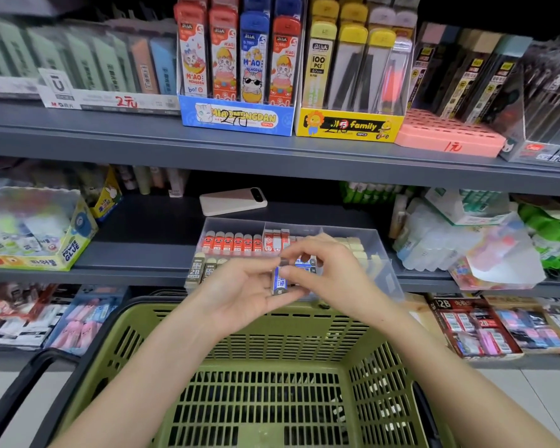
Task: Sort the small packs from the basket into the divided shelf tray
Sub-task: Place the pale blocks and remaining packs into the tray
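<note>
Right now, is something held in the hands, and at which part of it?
Yes, a small blue and white pack. Its lower part rests in the curled fingers of the left hand, and the right hand pinches its top end.

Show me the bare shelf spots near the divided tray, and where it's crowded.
Bare shelf lies left of the divided tray, bordered by the Power Glue box on its left and the phone at the back right. Right of the tray, wrapped bottles crowd close.
</note>
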The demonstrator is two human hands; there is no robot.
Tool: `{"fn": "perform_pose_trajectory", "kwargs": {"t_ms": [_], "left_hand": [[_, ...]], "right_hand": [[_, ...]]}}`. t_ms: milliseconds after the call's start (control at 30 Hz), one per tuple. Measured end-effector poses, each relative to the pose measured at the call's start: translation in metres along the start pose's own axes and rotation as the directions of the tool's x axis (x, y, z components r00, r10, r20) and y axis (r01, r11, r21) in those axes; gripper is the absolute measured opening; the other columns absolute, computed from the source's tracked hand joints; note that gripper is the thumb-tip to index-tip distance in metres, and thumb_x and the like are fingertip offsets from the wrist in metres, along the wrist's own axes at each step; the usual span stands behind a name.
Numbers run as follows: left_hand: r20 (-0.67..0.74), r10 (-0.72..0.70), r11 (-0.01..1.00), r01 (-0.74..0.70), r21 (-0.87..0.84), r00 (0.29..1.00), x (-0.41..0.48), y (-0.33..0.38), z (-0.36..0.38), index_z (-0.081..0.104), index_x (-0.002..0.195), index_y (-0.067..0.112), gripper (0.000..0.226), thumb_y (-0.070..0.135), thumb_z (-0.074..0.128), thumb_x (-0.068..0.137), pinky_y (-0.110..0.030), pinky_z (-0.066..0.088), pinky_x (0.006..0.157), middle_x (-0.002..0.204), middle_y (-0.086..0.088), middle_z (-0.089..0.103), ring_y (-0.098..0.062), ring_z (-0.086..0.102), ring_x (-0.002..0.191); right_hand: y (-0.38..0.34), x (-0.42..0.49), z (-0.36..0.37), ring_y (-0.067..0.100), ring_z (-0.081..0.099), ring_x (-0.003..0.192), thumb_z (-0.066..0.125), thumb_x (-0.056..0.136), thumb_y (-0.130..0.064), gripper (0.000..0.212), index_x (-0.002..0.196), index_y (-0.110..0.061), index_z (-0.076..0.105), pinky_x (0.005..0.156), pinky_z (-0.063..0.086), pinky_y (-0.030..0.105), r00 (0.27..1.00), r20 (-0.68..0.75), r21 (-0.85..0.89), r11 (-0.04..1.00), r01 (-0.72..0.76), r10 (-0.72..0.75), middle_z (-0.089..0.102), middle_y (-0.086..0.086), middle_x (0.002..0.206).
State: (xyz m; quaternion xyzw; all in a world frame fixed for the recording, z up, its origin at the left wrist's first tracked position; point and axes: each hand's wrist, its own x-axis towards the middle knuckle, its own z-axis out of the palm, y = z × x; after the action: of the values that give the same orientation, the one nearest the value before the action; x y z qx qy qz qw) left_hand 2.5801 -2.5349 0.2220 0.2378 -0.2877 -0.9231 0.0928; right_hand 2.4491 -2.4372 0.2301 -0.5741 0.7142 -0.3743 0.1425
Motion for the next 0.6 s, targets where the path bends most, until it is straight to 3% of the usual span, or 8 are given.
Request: {"fn": "perform_pose_trajectory", "kwargs": {"t_ms": [100,167,233,300,333,400,467,600], "left_hand": [[-0.018,0.019,0.993,-0.017,0.113,1.000,0.003,-0.002,0.009,0.060,0.116,0.000,0.041,0.012,0.063,0.077,-0.046,0.055,0.087,0.112,-0.024,0.066,-0.037,0.065,0.105],[-0.091,0.153,0.908,-0.103,0.406,0.984,0.004,-0.005,0.008,0.061,0.114,0.012,0.034,0.023,0.063,0.082,-0.042,0.053,0.092,0.113,-0.014,0.067,-0.027,0.067,0.104],[-0.079,0.394,0.619,-0.201,0.760,0.916,0.005,-0.011,0.002,0.062,0.110,0.022,0.020,0.023,0.058,0.091,-0.037,0.048,0.098,0.114,0.003,0.066,-0.012,0.062,0.106],[0.092,0.594,0.145,-0.219,0.965,0.799,0.009,-0.018,-0.011,0.060,0.116,0.026,0.023,0.026,0.053,0.094,-0.031,0.037,0.106,0.120,0.011,0.060,-0.006,0.052,0.113],[0.210,0.622,-0.094,-0.194,0.977,0.755,0.012,-0.021,-0.018,0.058,0.123,0.025,0.029,0.028,0.051,0.095,-0.027,0.028,0.108,0.127,0.011,0.056,-0.008,0.046,0.120],[0.389,0.556,-0.435,-0.141,0.889,0.734,0.018,-0.028,-0.028,0.053,0.132,0.024,0.038,0.034,0.047,0.096,-0.030,0.010,0.113,0.140,0.007,0.047,-0.013,0.034,0.133],[0.491,0.446,-0.617,-0.140,0.774,0.748,0.023,-0.034,-0.034,0.053,0.133,0.026,0.040,0.038,0.046,0.095,-0.045,0.002,0.118,0.146,0.006,0.042,-0.020,0.030,0.139],[0.580,0.294,-0.743,-0.200,0.638,0.760,0.034,-0.040,-0.037,0.060,0.126,0.023,0.041,0.041,0.047,0.092,-0.063,0.013,0.111,0.138,0.003,0.054,-0.026,0.039,0.136]], "right_hand": [[0.009,0.003,-0.015,-0.003,0.053,0.074,0.072,0.080,-0.017,0.015,0.087,-0.029,0.067,0.067,0.038,0.009,0.997,-0.053,0.113,0.992,-0.054,0.060,0.065,-0.011,0.079],[0.025,0.007,-0.032,-0.003,0.051,0.068,0.073,0.078,-0.014,0.019,0.087,-0.028,0.065,0.066,0.038,0.010,0.982,-0.132,0.143,0.983,-0.119,0.138,0.062,-0.011,0.074],[0.041,0.009,-0.041,0.000,0.050,0.067,0.073,0.079,-0.016,0.020,0.090,-0.028,0.061,0.067,0.038,0.014,0.966,-0.155,0.043,0.978,-0.203,0.207,0.059,-0.012,0.068],[0.054,0.009,-0.038,0.005,0.051,0.074,0.071,0.080,-0.020,0.015,0.092,-0.023,0.063,0.067,0.035,0.021,0.967,-0.131,-0.172,0.956,-0.237,0.216,0.059,-0.014,0.067],[0.058,0.009,-0.033,0.009,0.052,0.079,0.070,0.081,-0.023,0.013,0.093,-0.021,0.065,0.068,0.034,0.023,0.972,-0.115,-0.261,0.938,-0.228,0.204,0.060,-0.014,0.069],[0.062,0.008,-0.023,0.014,0.051,0.086,0.067,0.083,-0.028,0.013,0.093,-0.020,0.067,0.073,0.036,0.026,0.979,-0.100,-0.383,0.901,-0.202,0.177,0.064,-0.012,0.076],[0.063,0.009,-0.018,0.016,0.051,0.087,0.066,0.083,-0.030,0.013,0.092,-0.021,0.068,0.078,0.035,0.025,0.987,-0.096,-0.461,0.872,-0.161,0.132,0.067,-0.008,0.081],[0.063,0.012,-0.016,0.017,0.051,0.085,0.065,0.083,-0.028,0.013,0.092,-0.020,0.069,0.072,0.025,0.019,0.994,-0.089,-0.519,0.849,-0.095,0.057,0.068,-0.006,0.081]]}}
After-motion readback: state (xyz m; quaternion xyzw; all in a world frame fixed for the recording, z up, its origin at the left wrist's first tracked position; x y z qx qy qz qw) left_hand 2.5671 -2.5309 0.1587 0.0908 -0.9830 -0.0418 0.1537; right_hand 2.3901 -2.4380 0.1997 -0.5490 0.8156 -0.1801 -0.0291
